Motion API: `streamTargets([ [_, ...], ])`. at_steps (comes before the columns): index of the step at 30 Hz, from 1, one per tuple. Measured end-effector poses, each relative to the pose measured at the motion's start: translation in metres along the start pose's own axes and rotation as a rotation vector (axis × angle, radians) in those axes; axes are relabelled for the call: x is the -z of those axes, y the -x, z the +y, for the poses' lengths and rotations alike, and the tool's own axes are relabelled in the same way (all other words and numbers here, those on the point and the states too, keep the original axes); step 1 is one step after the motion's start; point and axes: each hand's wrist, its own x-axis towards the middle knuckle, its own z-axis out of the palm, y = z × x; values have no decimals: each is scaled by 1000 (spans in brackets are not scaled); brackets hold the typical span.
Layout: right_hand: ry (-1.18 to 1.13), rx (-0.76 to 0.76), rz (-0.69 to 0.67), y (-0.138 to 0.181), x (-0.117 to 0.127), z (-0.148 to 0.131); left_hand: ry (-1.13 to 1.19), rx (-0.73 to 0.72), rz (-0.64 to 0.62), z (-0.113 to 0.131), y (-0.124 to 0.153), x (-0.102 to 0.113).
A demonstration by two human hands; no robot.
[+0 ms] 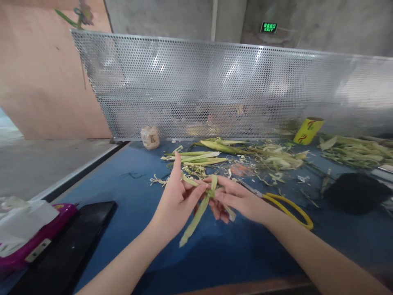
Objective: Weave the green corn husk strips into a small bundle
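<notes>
Pale green leaf strips, apparently corn husk (195, 221), cross at a small knot-like centre above the blue table. My left hand (178, 192) pinches them from the left, its thumb pressed near the crossing and its index finger pointing up. From the right, my right hand (235, 196) closes thumb and fingertips on the same centre. One long strip hangs down toward me, another loops up between the hands, and a short end sticks out beneath the right fingers. Just beyond the hands lie flat green husk strips (199, 157) and braided pieces (193, 170).
Yellow-handled scissors (288, 207) lie right of my right hand, near a black round item (357, 192). Husk heaps (356, 151) and a yellow tube (308, 131) stand farther back. A perforated metal screen (184, 82) borders the table (129, 221). A magenta device (52, 221) sits at left.
</notes>
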Motion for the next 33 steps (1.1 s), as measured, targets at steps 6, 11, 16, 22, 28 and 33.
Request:
streamTargets([
  [6, -74, -11, 125, -6, -8, 11, -66, 60, 28, 7, 2, -4],
  [11, -9, 61, 234, -4, -11, 5, -249, -22, 17, 4, 7, -2],
  [16, 74, 153, 269, -1, -9, 3, -310, -134, 24, -6, 12, -6],
  [22, 119, 145, 319, -3, -11, 3, -251, -162, 118, -9, 8, -8],
  [28, 57, 120, 375, -7, -10, 9, -148, -109, 126, -7, 5, -6],
  [33, -77, 52, 347, -9, -4, 14, 9, 31, 55, -11, 0, -4],
])
